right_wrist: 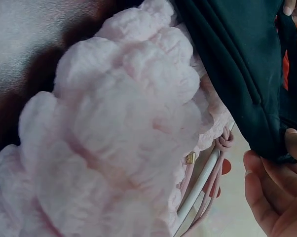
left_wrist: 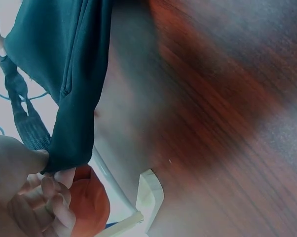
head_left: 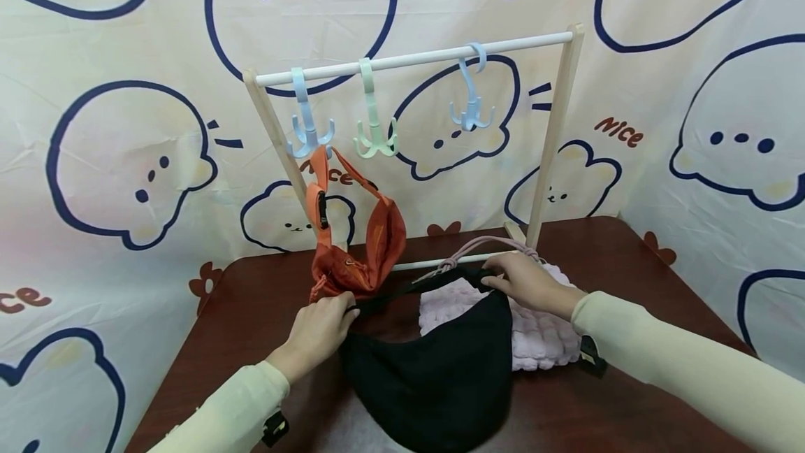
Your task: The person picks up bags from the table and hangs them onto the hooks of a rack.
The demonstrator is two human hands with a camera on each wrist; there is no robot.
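A black shoulder bag (head_left: 434,376) hangs between my two hands over the table, its strap slack across the top. My left hand (head_left: 323,327) pinches the bag's left upper corner; in the left wrist view thumb and fingers (left_wrist: 64,177) close on the dark cloth. The right upper corner is pinched by my right hand (head_left: 525,282), with the thumb on top in the right wrist view. Behind the bag on the right lies a puffy pink bag (head_left: 541,341) with thin cord handles. An orange bag (head_left: 358,250) hangs by its strap at the left, behind my left hand.
A wooden rack with a white rail (head_left: 421,56) stands at the back of the brown table (head_left: 251,313). From the rail hang a blue hook (head_left: 306,117) bearing the orange bag, a green hook (head_left: 374,117) and another blue hook (head_left: 472,100). A patterned cloth (head_left: 138,159) surrounds the table.
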